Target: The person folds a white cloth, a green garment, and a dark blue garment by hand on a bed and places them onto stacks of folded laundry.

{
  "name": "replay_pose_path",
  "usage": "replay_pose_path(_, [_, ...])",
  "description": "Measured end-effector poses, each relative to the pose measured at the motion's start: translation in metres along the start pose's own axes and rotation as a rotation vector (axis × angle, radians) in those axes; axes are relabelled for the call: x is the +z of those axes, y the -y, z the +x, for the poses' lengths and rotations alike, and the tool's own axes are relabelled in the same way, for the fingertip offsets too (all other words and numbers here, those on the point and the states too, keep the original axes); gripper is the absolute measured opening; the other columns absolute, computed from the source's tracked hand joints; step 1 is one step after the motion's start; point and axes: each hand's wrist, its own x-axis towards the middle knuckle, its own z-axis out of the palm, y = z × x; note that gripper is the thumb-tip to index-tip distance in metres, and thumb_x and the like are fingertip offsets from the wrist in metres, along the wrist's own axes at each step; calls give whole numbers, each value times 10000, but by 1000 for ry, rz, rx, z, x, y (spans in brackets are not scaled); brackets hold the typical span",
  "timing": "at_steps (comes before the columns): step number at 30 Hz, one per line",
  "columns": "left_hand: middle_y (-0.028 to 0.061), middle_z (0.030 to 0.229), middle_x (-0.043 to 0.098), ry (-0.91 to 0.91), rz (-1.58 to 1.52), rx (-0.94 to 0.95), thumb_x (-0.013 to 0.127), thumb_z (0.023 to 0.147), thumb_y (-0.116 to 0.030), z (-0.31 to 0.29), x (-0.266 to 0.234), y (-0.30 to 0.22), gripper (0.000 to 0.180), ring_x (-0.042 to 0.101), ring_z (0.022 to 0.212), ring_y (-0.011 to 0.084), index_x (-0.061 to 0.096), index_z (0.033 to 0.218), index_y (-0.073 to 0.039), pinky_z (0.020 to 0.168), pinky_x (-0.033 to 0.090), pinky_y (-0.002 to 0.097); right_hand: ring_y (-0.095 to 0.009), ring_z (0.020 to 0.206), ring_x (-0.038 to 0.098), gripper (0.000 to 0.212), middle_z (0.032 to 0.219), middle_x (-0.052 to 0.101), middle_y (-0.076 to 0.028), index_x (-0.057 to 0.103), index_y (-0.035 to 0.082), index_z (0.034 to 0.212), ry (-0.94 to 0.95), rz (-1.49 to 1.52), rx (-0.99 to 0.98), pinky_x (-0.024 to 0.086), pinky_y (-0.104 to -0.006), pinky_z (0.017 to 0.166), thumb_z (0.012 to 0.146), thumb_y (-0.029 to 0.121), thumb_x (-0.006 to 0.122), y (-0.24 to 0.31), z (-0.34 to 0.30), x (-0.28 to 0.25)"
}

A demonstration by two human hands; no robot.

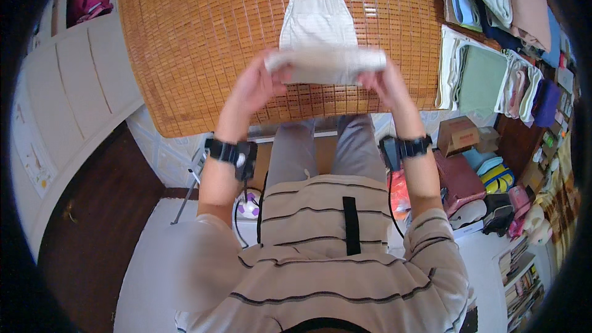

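The left hand [256,83] is closed on the left end of a pale cream garment [320,43], and the right hand [385,83] is closed on the right end, so that the folded lower edge is pinched between fingers and thumbs on both sides. That edge is raised slightly off a woven bamboo mat [203,37], while the upper part of the garment (the end with the gathered waistband) lies flat on the mat, beyond the hands and between them.

The cloth is judged to be light, soft and limp; it drapes and sags where it is not supported, and nothing about it looks fragile or slippery. A hold at the two outer corners of the fold, as is seen here, is judged best, since the edge is kept taut and straight that way.

A black wrist strap [231,153] is worn on the left forearm and another on the right. Stacks of folded clothes [487,77] are seen to the right of the mat, well apart from the hands, and a cardboard box [456,134] sits below them.
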Motion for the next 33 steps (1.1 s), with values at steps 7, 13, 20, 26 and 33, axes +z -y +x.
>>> replay_pose_path(7, [168, 1114, 533, -205, 43, 353, 433, 905, -440, 67, -22, -34, 584, 579, 855, 206, 206, 1343, -128, 693, 516, 307, -145, 520, 516, 400, 769, 598, -93, 437, 41, 1225, -311, -360, -342, 429, -227, 493, 893, 255, 499, -5, 66, 2])
replay_pose_path(13, [124, 1046, 525, -423, 713, 468, 666, 791, -219, 82, -33, 21, 718, 540, 923, 170, 239, 1331, -16, 744, 475, 315, -217, 937, 520, 623, 1046, 534, -121, 454, 34, 1215, -662, -1086, -802, 419, -311, 832, 702, 237, 742, -59, 51, -24])
replay_pose_path(20, [128, 1050, 545, -400, 741, 481, 699, 742, -128, 103, -48, 46, 544, 550, 909, 191, 412, 1179, 19, 761, 461, 300, -162, 933, 570, 542, 1029, 607, -113, 510, -17, 1138, -287, -567, -402, 442, -301, 838, 677, 137, 751, -69, 41, -24])
replay_pose_path(26, [82, 1017, 572, -397, 828, 472, 659, 769, -77, 89, -47, 32, 364, 558, 877, 148, 510, 1089, 15, 747, 454, 273, -147, 894, 567, 407, 961, 608, -66, 536, 3, 1084, -166, -578, -496, 442, -273, 793, 723, 93, 699, -59, 48, -36])
replay_pose_path(33, [79, 1012, 581, -241, 396, 441, 569, 779, 13, 85, -17, 0, 316, 541, 928, 136, 500, 1087, 0, 816, 427, 271, -130, 876, 558, 331, 935, 600, -48, 543, 7, 1041, -163, -409, -589, 438, -260, 774, 745, 82, 673, -31, 45, -25])
